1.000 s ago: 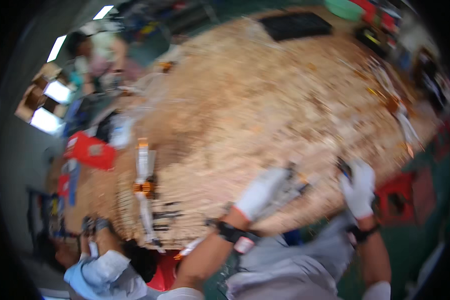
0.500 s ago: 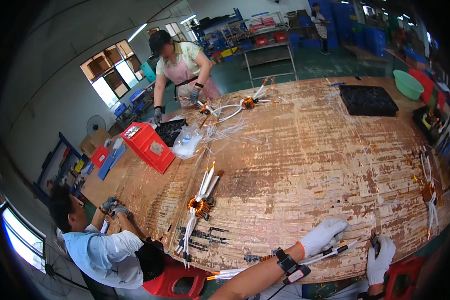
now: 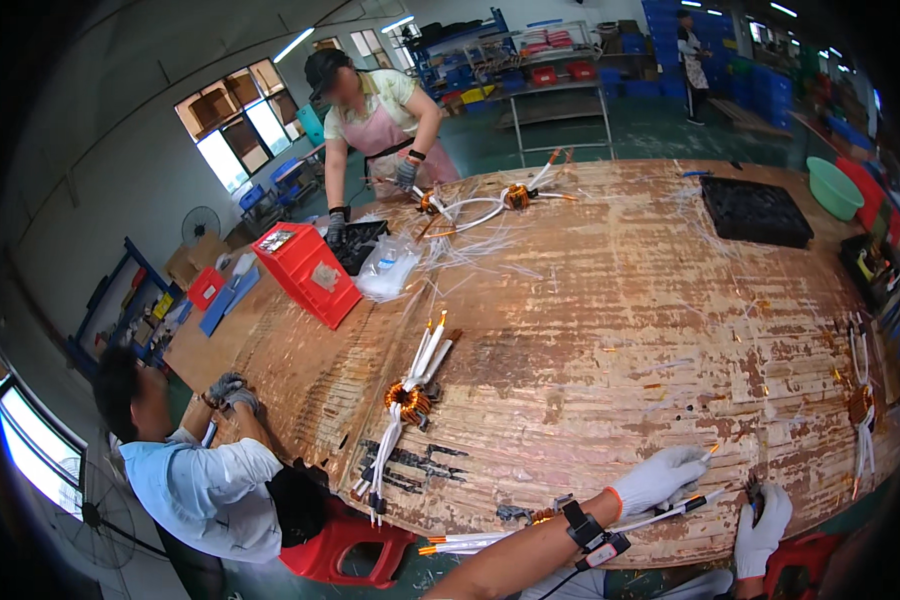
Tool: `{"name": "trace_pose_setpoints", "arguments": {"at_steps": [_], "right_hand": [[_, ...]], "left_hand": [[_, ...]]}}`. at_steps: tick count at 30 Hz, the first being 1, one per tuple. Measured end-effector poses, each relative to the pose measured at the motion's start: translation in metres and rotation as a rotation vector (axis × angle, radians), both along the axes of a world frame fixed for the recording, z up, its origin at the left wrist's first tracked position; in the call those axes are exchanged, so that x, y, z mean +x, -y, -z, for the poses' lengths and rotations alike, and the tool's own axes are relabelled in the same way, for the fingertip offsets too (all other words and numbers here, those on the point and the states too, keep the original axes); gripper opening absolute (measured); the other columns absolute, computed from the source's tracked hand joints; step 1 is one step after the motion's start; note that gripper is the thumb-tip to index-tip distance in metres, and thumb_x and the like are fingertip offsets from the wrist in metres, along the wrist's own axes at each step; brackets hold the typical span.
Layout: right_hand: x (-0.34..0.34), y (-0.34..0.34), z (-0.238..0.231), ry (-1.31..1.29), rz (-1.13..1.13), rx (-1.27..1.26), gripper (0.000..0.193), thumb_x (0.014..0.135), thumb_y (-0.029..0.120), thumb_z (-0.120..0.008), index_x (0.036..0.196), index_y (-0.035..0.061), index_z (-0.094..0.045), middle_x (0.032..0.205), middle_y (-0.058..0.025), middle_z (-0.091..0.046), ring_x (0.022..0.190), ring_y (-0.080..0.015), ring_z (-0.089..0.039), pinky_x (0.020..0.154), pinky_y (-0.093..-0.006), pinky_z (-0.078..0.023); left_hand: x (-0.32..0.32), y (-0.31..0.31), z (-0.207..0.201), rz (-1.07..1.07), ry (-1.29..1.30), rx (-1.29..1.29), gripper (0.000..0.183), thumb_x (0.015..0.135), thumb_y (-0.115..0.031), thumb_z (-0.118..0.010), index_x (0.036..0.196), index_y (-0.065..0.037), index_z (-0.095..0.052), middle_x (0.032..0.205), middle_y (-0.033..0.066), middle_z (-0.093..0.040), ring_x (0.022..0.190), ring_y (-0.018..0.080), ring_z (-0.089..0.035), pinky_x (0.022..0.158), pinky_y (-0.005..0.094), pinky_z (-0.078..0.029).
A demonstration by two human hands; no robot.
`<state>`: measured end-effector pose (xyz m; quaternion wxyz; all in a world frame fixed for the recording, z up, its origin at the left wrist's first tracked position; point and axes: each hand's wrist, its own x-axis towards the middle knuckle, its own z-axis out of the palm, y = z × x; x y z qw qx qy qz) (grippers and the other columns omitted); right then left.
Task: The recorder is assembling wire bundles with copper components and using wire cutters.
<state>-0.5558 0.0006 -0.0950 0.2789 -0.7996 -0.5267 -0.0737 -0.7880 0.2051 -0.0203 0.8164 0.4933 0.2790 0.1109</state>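
My left hand (image 3: 660,479), in a white glove, is closed over the table's near edge. A white-sleeved wire (image 3: 708,458) with a copper-coloured tip sticks out past its fingertips. Under this hand runs another white-sleeved lead (image 3: 660,515) with a black band. A wound copper coil (image 3: 542,516) is mostly hidden behind my left forearm, and white leads (image 3: 460,543) with bare copper ends reach out to its left. To the right, my gloved right hand (image 3: 765,525) is closed on a small dark hand tool (image 3: 753,489), whose kind I cannot make out.
Another coil with white leads (image 3: 408,402) lies left of centre, and one more (image 3: 860,405) at the right edge. A red bin (image 3: 315,280), black tray (image 3: 755,210) and green basin (image 3: 834,188) stand farther off. Two co-workers (image 3: 385,115) (image 3: 205,485) are at the table.
The view has shifted slightly, so the scene sits a little differently. A copper-tipped wire end now shows beyond my left fingers. My right hand stays near the same spot with the tool.
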Motion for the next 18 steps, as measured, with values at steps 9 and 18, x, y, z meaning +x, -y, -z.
{"name": "trace_pose_setpoints", "arguments": {"at_steps": [9,18], "right_hand": [[-0.021,-0.027,-0.045,0.046,-0.021,-0.055,0.038,0.082,0.015,-0.074,0.118,0.0057,-0.064,0.111,-0.0157,-0.065,0.108,-0.0378,-0.057,0.096,-0.0487,-0.042],[-0.010,-0.019,-0.024,0.062,0.002,0.016,0.047,0.079,0.011,-0.077,0.123,0.0052,-0.062,0.120,-0.0171,-0.064,0.114,-0.0383,-0.057,0.101,-0.0495,-0.041]], "left_hand": [[-0.028,-0.028,-0.037,0.340,-0.434,0.663,0.040,0.094,-0.039,-0.069,0.106,-0.002,-0.064,0.083,0.0081,-0.070,0.074,0.0183,-0.063,0.067,0.0342,-0.051],[-0.047,-0.024,-0.013,-0.354,-0.138,-0.044,0.022,0.102,-0.024,-0.063,0.094,-0.004,-0.064,0.068,-0.0003,-0.062,0.052,0.0071,-0.053,0.048,0.0221,-0.044]]}}
